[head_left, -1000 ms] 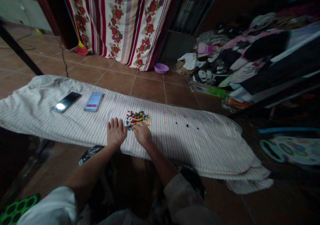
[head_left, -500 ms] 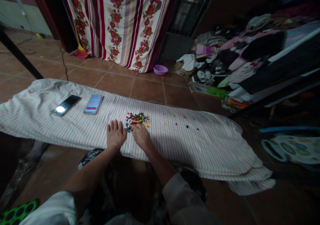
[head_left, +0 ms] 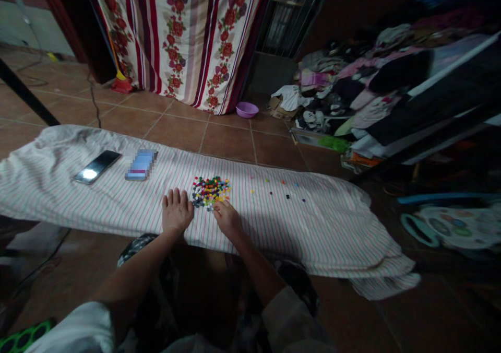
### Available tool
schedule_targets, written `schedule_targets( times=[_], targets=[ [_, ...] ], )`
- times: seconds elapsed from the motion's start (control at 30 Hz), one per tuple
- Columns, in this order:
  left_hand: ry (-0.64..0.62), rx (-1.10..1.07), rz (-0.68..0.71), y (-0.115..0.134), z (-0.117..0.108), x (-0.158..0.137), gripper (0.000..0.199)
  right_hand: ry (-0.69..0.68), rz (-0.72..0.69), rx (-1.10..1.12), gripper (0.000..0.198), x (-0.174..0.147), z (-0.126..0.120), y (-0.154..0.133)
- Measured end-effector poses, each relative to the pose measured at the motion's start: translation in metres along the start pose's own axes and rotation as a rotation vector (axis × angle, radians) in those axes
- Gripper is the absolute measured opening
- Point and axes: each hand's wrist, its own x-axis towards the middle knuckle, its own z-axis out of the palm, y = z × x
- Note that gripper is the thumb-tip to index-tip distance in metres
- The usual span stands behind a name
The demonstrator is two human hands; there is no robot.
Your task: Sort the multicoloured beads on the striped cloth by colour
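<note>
Drawn slightly back since the earlier frame, the right hand (head_left: 227, 220) is at the near edge of a pile of small multicoloured pieces (head_left: 211, 189), fingertips bunched; whether they pinch one is unclear. Just left of the pile, the left hand (head_left: 177, 213) lies palm-down on striped cloth (head_left: 321, 227), fingers slightly spread.

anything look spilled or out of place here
Mainly the clothes, jumbled in a heap at back right. The striped cloth also bunches at its right end. Nothing looks spilled by the right hand: the coloured pieces form a cluster, and the few separate pieces sit in two rough rows.
</note>
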Motion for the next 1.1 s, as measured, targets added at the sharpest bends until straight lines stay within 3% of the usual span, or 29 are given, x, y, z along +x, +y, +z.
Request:
schedule_targets(
  times=[0.47, 0.77, 1.1],
  targets=[
    [0.011, 0.021, 0.008, -0.002, 0.004, 0.000, 0.053, -0.076, -0.002, -0.125, 0.028, 0.000, -0.002, -0.015],
    [0.023, 0.005, 0.012, -0.002, 0.005, 0.000, 0.053, -0.085, -0.007, -0.141, 0.016, -0.003, 0.002, -0.022],
    [0.021, 0.025, 0.023, -0.001, 0.001, -0.001, 0.053, -0.094, 0.038, -0.140, 0.021, -0.005, 0.001, -0.026]
  ],
)
